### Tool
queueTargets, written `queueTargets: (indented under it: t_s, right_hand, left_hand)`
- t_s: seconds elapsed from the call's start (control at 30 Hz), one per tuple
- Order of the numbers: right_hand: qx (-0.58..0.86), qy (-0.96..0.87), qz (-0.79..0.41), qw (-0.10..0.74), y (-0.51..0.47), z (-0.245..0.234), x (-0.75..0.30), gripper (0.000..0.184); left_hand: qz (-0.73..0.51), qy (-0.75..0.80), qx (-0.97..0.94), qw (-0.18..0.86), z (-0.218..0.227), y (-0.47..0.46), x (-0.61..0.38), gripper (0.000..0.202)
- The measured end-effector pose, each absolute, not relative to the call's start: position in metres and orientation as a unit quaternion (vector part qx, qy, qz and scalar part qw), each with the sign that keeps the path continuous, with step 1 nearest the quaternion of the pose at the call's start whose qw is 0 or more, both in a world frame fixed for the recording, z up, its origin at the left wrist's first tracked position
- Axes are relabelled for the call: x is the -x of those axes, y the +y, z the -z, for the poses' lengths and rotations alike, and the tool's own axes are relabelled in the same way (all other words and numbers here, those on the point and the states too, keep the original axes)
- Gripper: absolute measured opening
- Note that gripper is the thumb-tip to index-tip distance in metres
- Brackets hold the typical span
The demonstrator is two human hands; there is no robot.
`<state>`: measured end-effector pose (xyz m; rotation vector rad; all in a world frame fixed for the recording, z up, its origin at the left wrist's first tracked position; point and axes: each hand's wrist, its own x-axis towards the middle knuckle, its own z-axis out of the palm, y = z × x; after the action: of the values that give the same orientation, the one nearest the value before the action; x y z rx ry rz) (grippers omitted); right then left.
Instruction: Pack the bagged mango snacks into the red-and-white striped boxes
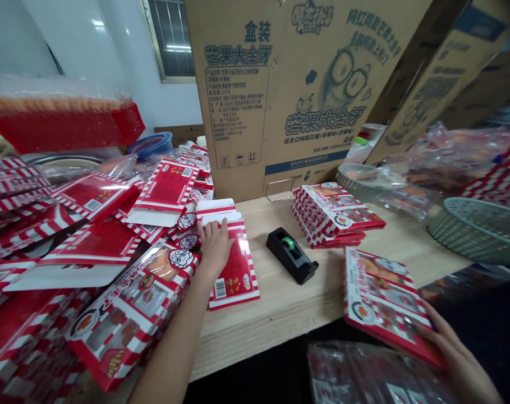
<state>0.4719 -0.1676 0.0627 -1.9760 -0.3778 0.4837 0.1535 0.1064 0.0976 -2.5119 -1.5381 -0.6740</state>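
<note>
My left hand (215,247) lies flat with fingers stretched out on a flattened red-and-white striped carton (233,269) on the wooden table (280,303). My right hand (456,353) grips the lower right corner of an assembled red box (381,303) that hangs over the table's front edge. A black tape dispenser (292,255) sits between the two.
A heap of flat red cartons (90,235) covers the left. A neat stack of boxes (334,213) stands behind the dispenser. Large cardboard cases (288,84) wall off the back. Green baskets (477,227) sit at the right. Plastic-wrapped packs (364,376) lie below the table edge.
</note>
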Motion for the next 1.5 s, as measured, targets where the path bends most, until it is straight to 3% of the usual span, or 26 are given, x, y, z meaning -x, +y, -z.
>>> queueTargets:
  t_s: [0.07,0.13,0.23,0.3,0.43,0.53,0.63,0.7,0.8,0.9,1.0,1.07,1.13,1.23,1.37,1.5]
  right_hand:
    - [0.799,-0.138,-0.219,0.543,-0.155,-0.051,-0.48,0.043]
    - [0.777,-0.153,-0.225,0.567,-0.148,-0.044,-0.488,0.025]
    - [0.798,-0.214,-0.164,0.538,-0.145,-0.042,-0.495,0.01]
    - [0.829,-0.248,-0.078,0.496,-0.14,-0.048,-0.493,0.01]
    - [0.828,-0.287,0.037,0.479,-0.12,-0.067,-0.453,0.008]
    - [0.698,-0.428,-0.055,0.572,-0.1,-0.079,-0.383,0.027]
    - [0.509,-0.559,-0.199,0.624,-0.084,-0.085,-0.309,0.031]
    - [0.451,-0.551,-0.212,0.67,-0.079,-0.085,-0.277,0.035]
    - [0.438,-0.57,-0.186,0.669,-0.08,-0.087,-0.263,0.038]
    - [0.432,-0.635,-0.172,0.617,-0.083,-0.095,-0.272,0.04]
    - [0.435,-0.646,-0.183,0.6,-0.083,-0.104,-0.277,0.029]
    - [0.447,-0.611,-0.223,0.615,-0.082,-0.109,-0.275,0.018]
    - [0.446,-0.556,-0.295,0.636,-0.081,-0.112,-0.269,0.018]
    - [0.426,-0.503,-0.395,0.64,-0.08,-0.113,-0.265,0.041]
    - [0.402,-0.529,-0.403,0.629,-0.078,-0.115,-0.268,0.018]
    - [0.405,-0.538,-0.397,0.624,-0.077,-0.12,-0.267,0.014]
  left_hand:
    - [0.22,-0.497,0.836,0.071,-0.101,0.11,-0.156,0.027]
    - [0.225,-0.47,0.85,0.078,-0.109,0.106,-0.155,0.035]
    - [0.249,-0.427,0.865,0.084,-0.124,0.087,-0.149,0.042]
    - [0.266,-0.407,0.87,0.086,-0.131,0.067,-0.139,0.043]
    - [0.295,-0.363,0.881,0.074,-0.141,0.02,-0.115,0.015]
    - [0.344,-0.323,0.878,0.084,-0.144,-0.012,-0.1,0.009]
    - [0.365,-0.289,0.877,0.121,-0.141,-0.034,-0.09,0.012]
    - [0.404,-0.298,0.856,0.124,-0.13,-0.044,-0.085,0.017]
    - [0.544,-0.388,0.744,0.018,-0.106,-0.053,-0.077,0.022]
    - [0.615,-0.417,0.639,-0.2,-0.087,-0.053,-0.069,0.033]
    - [0.548,-0.376,0.593,-0.455,-0.089,-0.045,-0.059,0.042]
    - [0.475,-0.369,0.582,-0.548,-0.099,-0.04,-0.052,0.037]
    - [0.408,-0.369,0.59,-0.591,-0.111,-0.037,-0.047,0.035]
    - [0.387,-0.348,0.62,-0.587,-0.123,-0.036,-0.046,0.028]
    - [0.442,-0.284,0.609,-0.593,-0.128,-0.035,-0.049,0.023]
    - [0.441,-0.243,0.65,-0.569,-0.127,-0.031,-0.047,0.031]
